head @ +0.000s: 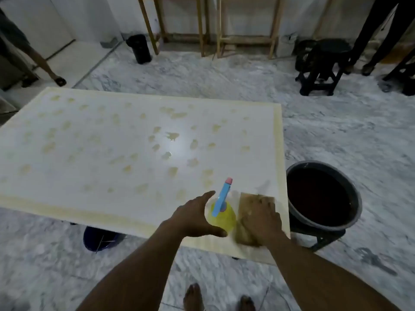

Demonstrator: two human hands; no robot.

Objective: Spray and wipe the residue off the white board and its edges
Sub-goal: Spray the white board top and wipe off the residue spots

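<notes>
The large white rectangular board (89,158) was seen lying flat, raised above the marbled floor. Yellowish residue blotches (173,136) were scattered over nearly all of it, and a yellowed band (277,131) ran along its edges. Little, if anything, could be judged cleaned. At the near right corner a brown folded cloth (247,200) was pressed under the right hand (261,223), fingers laid flat. A yellow plastic spray bottle with blue trigger (224,215) stood just beside it, flanked by the left hand (195,217), fingers and thumb spread wide, nothing grasped. Nearly all the spraying and wiping was left.
</notes>
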